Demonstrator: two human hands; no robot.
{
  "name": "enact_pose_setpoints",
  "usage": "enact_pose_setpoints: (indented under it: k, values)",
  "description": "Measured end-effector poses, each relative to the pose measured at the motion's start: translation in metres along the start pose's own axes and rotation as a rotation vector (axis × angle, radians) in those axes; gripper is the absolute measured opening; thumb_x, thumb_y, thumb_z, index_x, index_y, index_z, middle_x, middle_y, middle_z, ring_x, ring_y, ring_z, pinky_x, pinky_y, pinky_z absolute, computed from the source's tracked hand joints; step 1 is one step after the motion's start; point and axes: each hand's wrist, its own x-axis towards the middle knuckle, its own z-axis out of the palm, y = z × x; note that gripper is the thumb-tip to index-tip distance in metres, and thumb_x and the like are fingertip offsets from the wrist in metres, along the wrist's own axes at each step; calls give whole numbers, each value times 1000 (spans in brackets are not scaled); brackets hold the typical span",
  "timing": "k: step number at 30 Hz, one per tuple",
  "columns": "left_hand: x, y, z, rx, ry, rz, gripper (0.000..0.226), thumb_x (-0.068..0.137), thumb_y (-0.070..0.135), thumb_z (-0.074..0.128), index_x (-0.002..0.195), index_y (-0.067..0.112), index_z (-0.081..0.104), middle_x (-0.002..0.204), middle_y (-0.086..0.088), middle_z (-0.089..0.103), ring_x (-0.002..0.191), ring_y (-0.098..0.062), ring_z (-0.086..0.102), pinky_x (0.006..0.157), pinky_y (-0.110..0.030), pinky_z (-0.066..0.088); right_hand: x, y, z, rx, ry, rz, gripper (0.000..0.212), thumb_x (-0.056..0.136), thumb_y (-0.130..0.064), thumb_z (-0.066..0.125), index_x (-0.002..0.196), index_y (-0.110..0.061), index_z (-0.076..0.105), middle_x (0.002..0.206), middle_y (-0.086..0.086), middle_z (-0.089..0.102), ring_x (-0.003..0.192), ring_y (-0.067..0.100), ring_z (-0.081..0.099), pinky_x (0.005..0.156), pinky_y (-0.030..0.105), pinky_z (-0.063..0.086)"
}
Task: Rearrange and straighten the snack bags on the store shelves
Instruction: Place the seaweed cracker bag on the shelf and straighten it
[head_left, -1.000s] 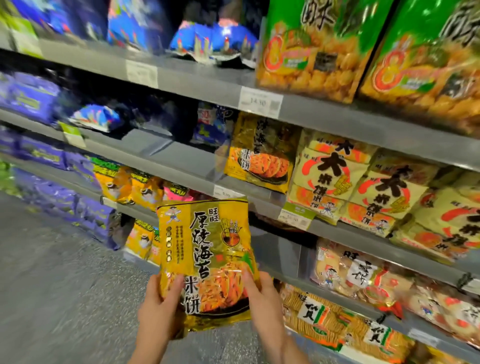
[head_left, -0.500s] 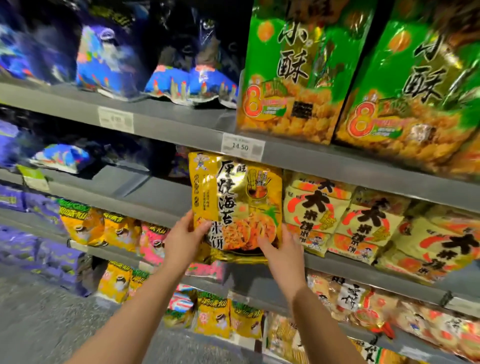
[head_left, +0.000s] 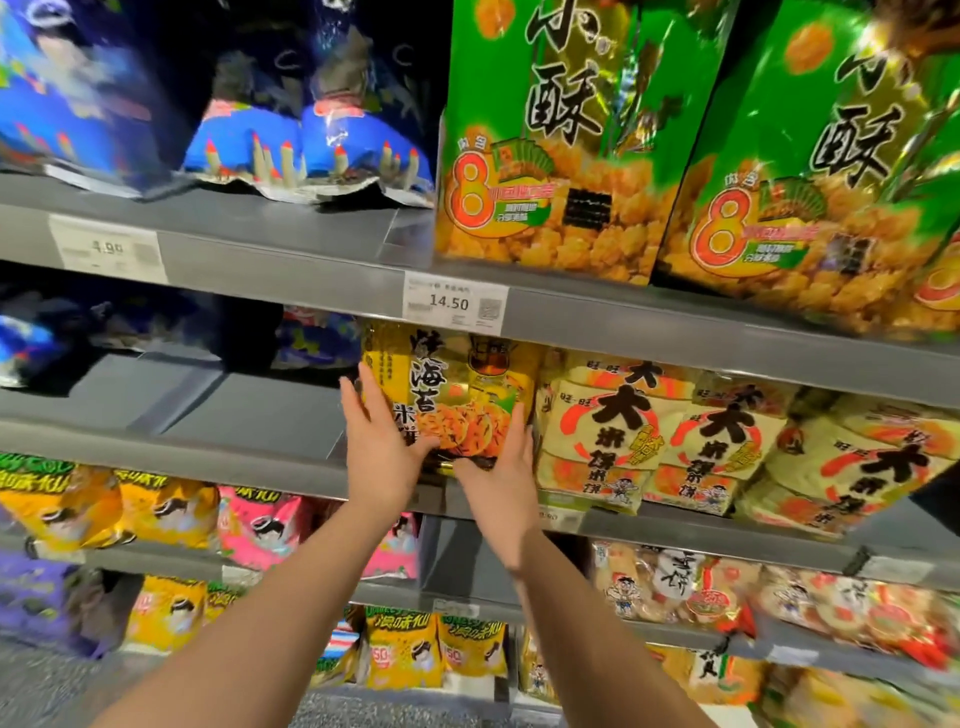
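At the shelf's (head_left: 234, 410) front edge, left hand (head_left: 382, 447) and right hand (head_left: 501, 473), fingers straight, press the yellow bag (head_left: 457, 384); white bags (head_left: 618, 431) crowd its right.

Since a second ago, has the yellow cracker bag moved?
Yes. The yellow cracker bag went up and back onto the shelf, and now sits just under the 14.50 price tag. Earlier it hung well below that tag.

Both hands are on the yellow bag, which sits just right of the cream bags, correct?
No. The head view shows the left hand and right hand on the yellow bag, but it sits just left of the cream bags, not right.
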Motion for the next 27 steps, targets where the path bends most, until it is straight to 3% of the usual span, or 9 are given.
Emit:
enact_pose_setpoints:
  k: [5, 8, 12, 14, 16, 20, 22, 24, 27]
  values:
    - [-5, -1, 2, 305, 123, 310, 113, 59, 34, 85, 145, 22, 13, 150, -31, 16, 137, -47, 21, 105, -57, 28, 6, 16, 10, -134, 76, -61, 89, 88, -18, 57, 147, -39, -7, 158, -5, -13, 142, 24, 23, 108, 35, 36]
    - [11, 7, -4, 459, 127, 485, 101, 57, 40, 85, 138, 17, 28, 138, -31, 36, 129, -47, 34, 101, -59, 32, 1, 27, 18, -208, 125, -105, 84, 88, -15, 58, 150, -30, 3, 159, 1, -9, 145, 20, 9, 108, 18, 21]
    - [36, 16, -8, 644, 68, 637, 87, 47, 43, 88, 119, 17, 46, 103, -20, 55, 98, -40, 53, 89, -57, 42, -4, 39, 27, -328, 182, -203, 69, 86, -13, 56, 147, -17, 25, 155, 11, 9, 143, 24, 13, 105, 18, 15]
    - [42, 24, -9, 719, -9, 632, 88, 49, 45, 87, 125, 20, 49, 105, -18, 58, 99, -39, 54, 86, -54, 43, -7, 45, 31, -408, 208, -177, 62, 87, -15, 52, 145, -16, 30, 153, 12, 15, 140, 24, 18, 106, 23, 23]
    - [46, 32, -9, 775, -120, 577, 88, 65, 52, 76, 139, 25, 37, 127, -15, 49, 116, -39, 45, 96, -52, 35, -7, 50, 34, -468, 233, -185, 60, 88, -17, 51, 145, -15, 32, 152, 14, 19, 139, 27, 25, 107, 32, 29]
    - [53, 33, -7, 766, -184, 559, 96, 74, 59, 62, 149, 32, 8, 152, -11, 18, 134, -39, 25, 106, -51, 23, 0, 47, 35, -560, 109, -96, 67, 93, -29, 41, 151, -23, 7, 158, 7, -8, 146, 22, 5, 111, 23, 15]
    - [56, 31, -7, 754, -196, 573, 100, 74, 59, 62, 148, 35, -1, 156, -9, 5, 139, -39, 15, 107, -53, 22, 1, 43, 36, -778, 49, -87, 70, 96, -38, 33, 148, -22, -11, 154, 6, -25, 145, 21, -9, 114, 29, 12]
    - [58, 30, -7, 769, -223, 563, 97, 74, 59, 62, 149, 34, 6, 156, -8, 8, 140, -38, 13, 106, -53, 24, 3, 41, 39, -885, 23, -79, 76, 95, -42, 33, 146, -18, -18, 152, 12, -28, 145, 25, -10, 117, 36, 8]
    - [61, 32, -5, 777, -244, 557, 86, 76, 57, 61, 147, 30, 21, 150, -9, 26, 135, -37, 26, 102, -50, 30, 11, 38, 44, -872, -2, 11, 85, 93, -43, 43, 148, -14, -15, 153, 20, -24, 145, 31, -6, 117, 37, 2]
